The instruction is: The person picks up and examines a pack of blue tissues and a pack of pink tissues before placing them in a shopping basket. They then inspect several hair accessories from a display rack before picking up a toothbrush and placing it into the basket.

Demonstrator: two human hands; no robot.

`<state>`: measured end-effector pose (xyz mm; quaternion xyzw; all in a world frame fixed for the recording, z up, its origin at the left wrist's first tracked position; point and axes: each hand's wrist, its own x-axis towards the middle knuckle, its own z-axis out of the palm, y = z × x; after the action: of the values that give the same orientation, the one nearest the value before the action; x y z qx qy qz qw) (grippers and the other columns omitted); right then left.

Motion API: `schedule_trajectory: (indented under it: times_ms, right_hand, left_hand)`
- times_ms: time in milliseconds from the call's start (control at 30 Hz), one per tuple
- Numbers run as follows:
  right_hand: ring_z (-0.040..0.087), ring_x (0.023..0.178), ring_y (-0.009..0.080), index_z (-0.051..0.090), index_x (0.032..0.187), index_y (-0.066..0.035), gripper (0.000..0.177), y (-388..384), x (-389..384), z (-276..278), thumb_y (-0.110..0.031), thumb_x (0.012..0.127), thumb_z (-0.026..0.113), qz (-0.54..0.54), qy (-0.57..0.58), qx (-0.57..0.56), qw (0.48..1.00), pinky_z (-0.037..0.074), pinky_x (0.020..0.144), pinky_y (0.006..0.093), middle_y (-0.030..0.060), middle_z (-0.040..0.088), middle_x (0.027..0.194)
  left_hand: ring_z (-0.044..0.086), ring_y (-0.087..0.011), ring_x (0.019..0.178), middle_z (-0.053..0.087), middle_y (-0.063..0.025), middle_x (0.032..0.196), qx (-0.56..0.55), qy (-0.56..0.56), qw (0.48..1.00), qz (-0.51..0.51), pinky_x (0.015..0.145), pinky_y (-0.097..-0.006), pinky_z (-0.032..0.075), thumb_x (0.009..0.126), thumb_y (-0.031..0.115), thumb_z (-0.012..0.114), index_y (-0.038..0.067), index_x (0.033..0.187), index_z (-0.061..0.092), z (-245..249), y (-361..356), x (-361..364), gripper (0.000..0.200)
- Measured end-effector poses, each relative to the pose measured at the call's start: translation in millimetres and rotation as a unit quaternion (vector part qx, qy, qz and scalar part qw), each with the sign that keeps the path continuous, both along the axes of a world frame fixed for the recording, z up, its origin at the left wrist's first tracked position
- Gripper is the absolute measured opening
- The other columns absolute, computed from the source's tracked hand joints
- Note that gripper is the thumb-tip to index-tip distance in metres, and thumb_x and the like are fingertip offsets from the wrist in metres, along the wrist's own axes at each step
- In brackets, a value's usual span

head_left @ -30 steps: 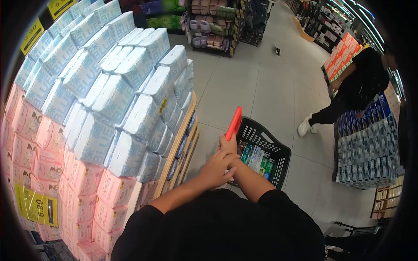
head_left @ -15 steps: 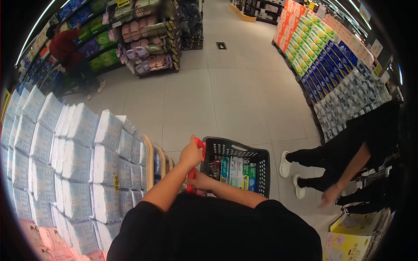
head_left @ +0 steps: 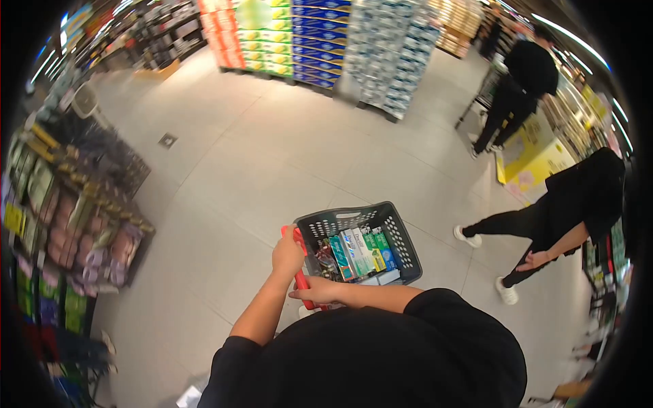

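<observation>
A dark grey perforated shopping basket (head_left: 343, 216) with a red handle bar (head_left: 303, 280) is in front of my body. My left hand (head_left: 288, 256) is closed around the upper part of that bar. Lower on the same bar, my right hand (head_left: 318, 291) is closed around it, its forearm crossing the near edge of the basket. Inside lie several toothpaste-like boxes (head_left: 358, 251) in white, teal and green, beside some dark small packs (head_left: 325, 260). My palms are hidden.
Stacked tissue packs (head_left: 316, 44) stand ahead. A slipper rack (head_left: 85, 238) is at the left. To the right, a person in black (head_left: 541, 217) walks close by; another person (head_left: 520, 88) stands with a cart farther off, near a yellow box (head_left: 537, 156). Grey tiles cover the floor.
My view has swung right: the tissue stacks now lie ahead, and the slipper rack has moved to the left edge. Both hands stay on the red bar. The person in black is mid-stride.
</observation>
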<state>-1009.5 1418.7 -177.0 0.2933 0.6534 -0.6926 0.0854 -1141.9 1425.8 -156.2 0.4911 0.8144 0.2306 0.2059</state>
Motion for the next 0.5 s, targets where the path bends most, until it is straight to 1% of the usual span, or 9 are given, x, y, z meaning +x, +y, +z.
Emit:
schedule_trajectory:
  times_ms: [67, 133, 167, 200, 267, 333, 400, 433, 500]
  right_hand:
    - [0.053, 0.066, 0.0147, 0.051, 0.101, -0.001, 0.051, 5, -24, 20, -0.047, 0.082, 0.062, -0.066, 0.003, 0.084, 0.994, 0.045, 0.059, 0.0309, 0.0066, 0.056, 0.074]
    - [0.061, 0.071, 0.0276, 0.053, 0.093, -0.001, 0.056, 13, -61, 45, -0.054, 0.08, 0.061, -0.126, -0.009, 0.139, 0.982, 0.047, 0.065, 0.0372, 0.0178, 0.061, 0.078]
    - [0.062, 0.078, 0.0339, 0.054, 0.094, 0.0, 0.06, 21, -69, 46, -0.058, 0.08, 0.057, -0.136, -0.007, 0.196, 0.971, 0.046, 0.07, 0.0412, 0.0215, 0.062, 0.083]
    - [0.061, 0.08, 0.0366, 0.054, 0.095, 0.0, 0.062, 32, -86, 49, -0.06, 0.081, 0.054, -0.146, -0.036, 0.21, 0.966, 0.046, 0.073, 0.0434, 0.0229, 0.062, 0.085]
    - [0.062, 0.081, 0.0376, 0.051, 0.099, 0.003, 0.062, 51, -113, 67, -0.057, 0.083, 0.053, -0.178, -0.003, 0.205, 0.962, 0.047, 0.073, 0.0424, 0.0235, 0.062, 0.085]
    - [0.061, 0.081, 0.0377, 0.051, 0.099, 0.003, 0.064, 67, -131, 76, -0.058, 0.082, 0.054, -0.193, -0.006, 0.184, 0.964, 0.046, 0.073, 0.0421, 0.0234, 0.062, 0.085]
    - [0.062, 0.082, 0.0368, 0.051, 0.1, 0.004, 0.065, 88, -150, 85, -0.058, 0.081, 0.054, -0.202, -0.008, 0.191, 0.961, 0.046, 0.074, 0.0419, 0.023, 0.061, 0.086]
    - [0.062, 0.082, 0.0367, 0.051, 0.1, 0.004, 0.066, 90, -144, 86, -0.059, 0.081, 0.054, -0.198, -0.009, 0.189, 0.962, 0.046, 0.075, 0.0419, 0.0229, 0.061, 0.086]
    - [0.062, 0.083, 0.0369, 0.051, 0.1, 0.004, 0.068, 119, -143, 93, -0.061, 0.081, 0.052, -0.188, -0.017, 0.188, 0.964, 0.046, 0.076, 0.0419, 0.023, 0.062, 0.087]
  left_hand:
    - [0.061, -0.0395, 0.084, 0.063, -0.0213, 0.089, -0.016, -0.046, 0.998, -0.029, 0.073, -0.0471, 0.047, 0.084, 0.011, 0.052, 0.012, 0.123, 0.048, 12, 24, -26, 0.039]
    - [0.061, -0.0395, 0.084, 0.063, -0.0215, 0.087, -0.003, 0.011, 0.997, -0.077, 0.073, -0.0471, 0.047, 0.084, 0.01, 0.05, 0.012, 0.116, 0.055, 37, 46, -60, 0.032]
    - [0.061, -0.0394, 0.084, 0.063, -0.0212, 0.086, 0.009, 0.025, 0.994, -0.102, 0.072, -0.0472, 0.047, 0.083, 0.01, 0.049, 0.012, 0.112, 0.057, 38, 60, -68, 0.03]
    - [0.061, -0.0394, 0.084, 0.063, -0.0208, 0.085, 0.022, 0.036, 0.991, -0.126, 0.072, -0.0473, 0.047, 0.083, 0.009, 0.048, 0.013, 0.109, 0.059, 32, 78, -84, 0.028]
    - [0.06, -0.0393, 0.083, 0.063, -0.0203, 0.085, 0.011, 0.031, 0.988, -0.152, 0.071, -0.0473, 0.046, 0.083, 0.008, 0.046, 0.012, 0.104, 0.06, 59, 104, -101, 0.026]
    - [0.06, -0.0393, 0.083, 0.063, -0.0209, 0.084, 0.024, 0.087, 0.974, -0.209, 0.071, -0.0475, 0.046, 0.083, 0.008, 0.046, 0.013, 0.103, 0.061, 61, 127, -109, 0.025]
    - [0.062, -0.0352, 0.074, 0.062, -0.0191, 0.078, 0.056, 0.083, 0.965, -0.241, 0.066, -0.045, 0.047, 0.085, 0.009, 0.046, 0.011, 0.1, 0.062, 61, 151, -140, 0.023]
    - [0.063, -0.0329, 0.069, 0.061, -0.0178, 0.076, 0.02, 0.041, 0.969, -0.241, 0.063, -0.0436, 0.048, 0.086, 0.009, 0.045, 0.011, 0.1, 0.062, 67, 150, -129, 0.022]
    - [0.063, -0.0281, 0.059, 0.06, -0.0153, 0.07, -0.048, -0.047, 0.97, -0.235, 0.058, -0.0407, 0.048, 0.087, 0.01, 0.045, 0.01, 0.098, 0.063, 90, 181, -124, 0.021]
